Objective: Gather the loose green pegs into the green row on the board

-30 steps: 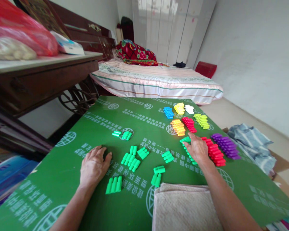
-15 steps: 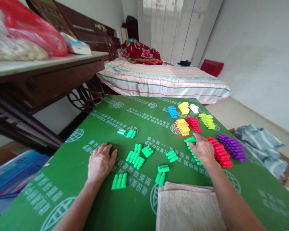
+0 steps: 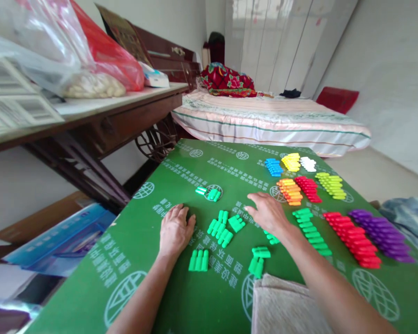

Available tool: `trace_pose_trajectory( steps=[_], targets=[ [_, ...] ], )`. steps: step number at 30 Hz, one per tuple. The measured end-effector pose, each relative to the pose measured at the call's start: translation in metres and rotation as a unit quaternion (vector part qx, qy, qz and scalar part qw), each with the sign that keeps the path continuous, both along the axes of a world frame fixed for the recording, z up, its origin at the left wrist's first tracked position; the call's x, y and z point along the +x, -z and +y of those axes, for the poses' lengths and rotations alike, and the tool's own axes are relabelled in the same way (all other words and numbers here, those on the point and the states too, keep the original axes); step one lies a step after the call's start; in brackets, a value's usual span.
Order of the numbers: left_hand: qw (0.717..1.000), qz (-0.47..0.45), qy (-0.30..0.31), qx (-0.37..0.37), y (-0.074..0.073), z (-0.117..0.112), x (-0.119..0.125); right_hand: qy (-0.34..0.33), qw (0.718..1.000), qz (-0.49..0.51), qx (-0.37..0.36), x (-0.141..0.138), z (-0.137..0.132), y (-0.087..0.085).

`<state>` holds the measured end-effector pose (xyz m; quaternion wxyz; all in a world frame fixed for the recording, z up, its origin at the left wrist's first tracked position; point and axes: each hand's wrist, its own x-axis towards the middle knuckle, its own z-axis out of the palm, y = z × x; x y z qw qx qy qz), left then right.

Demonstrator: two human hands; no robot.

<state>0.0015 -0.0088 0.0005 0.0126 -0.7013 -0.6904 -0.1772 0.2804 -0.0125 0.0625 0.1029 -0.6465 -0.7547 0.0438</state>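
Observation:
My left hand (image 3: 176, 228) lies on the green board, fingers loosely bent and apart, holding nothing. To its right sit loose green ribbed plastic pieces (image 3: 216, 227), each like short tubes joined side by side. Another green piece (image 3: 199, 260) lies nearer me, and two (image 3: 214, 195) lie farther off. My right hand (image 3: 267, 212) hovers over the middle of the board, thumb and fingers apart and nothing visible in them. Beneath its wrist a green piece (image 3: 271, 237) is partly hidden. A neat green row (image 3: 311, 232) lies right of that forearm.
Red (image 3: 351, 239), purple (image 3: 381, 235), orange (image 3: 290, 191), blue (image 3: 273, 167), yellow (image 3: 290, 162), white (image 3: 308, 163) and lime (image 3: 330, 185) rows stand at the right. A folded beige cloth (image 3: 285, 306) lies at the front. Left is a side table (image 3: 125, 106) with bags; a bed (image 3: 264, 116) stands behind.
My right hand has moved left from the green row, leaving the piece it touched at the row's far end. My left hand stays on the board. The view has turned left.

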Motion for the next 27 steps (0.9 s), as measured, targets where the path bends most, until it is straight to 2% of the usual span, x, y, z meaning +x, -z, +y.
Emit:
trace_pose_trajectory(
  steps=[4,8,12,16,19,21,24,27],
  targets=[
    [1.0,0.0,-0.005,0.002,0.002,-0.002,-0.001,-0.088,0.995,0.001,-0.038,-0.06,0.032,-0.007],
    [1.0,-0.004,-0.004,0.01,0.004,-0.004,-0.001,-0.12,0.992,-0.022,-0.041,-0.106,0.063,-0.008],
    [1.0,-0.001,0.0,0.02,0.006,-0.003,-0.003,-0.137,0.988,-0.048,-0.046,-0.141,0.091,-0.001],
    [1.0,0.005,0.003,0.015,0.006,-0.001,-0.006,-0.171,0.982,-0.061,-0.058,-0.16,0.1,-0.001],
    [1.0,0.008,0.013,0.01,0.006,0.004,-0.009,-0.201,0.978,-0.052,-0.02,-0.156,0.086,-0.01],
    [1.0,0.008,0.02,0.012,0.007,0.008,-0.01,-0.218,0.975,-0.033,0.023,-0.141,0.067,-0.018],
    [1.0,0.005,0.02,0.012,0.007,0.011,-0.011,-0.207,0.977,-0.004,0.044,-0.097,0.027,-0.027],
    [1.0,0.005,0.022,0.001,0.006,0.012,-0.011,-0.132,0.991,0.014,0.018,-0.036,-0.013,-0.023]
  ],
)
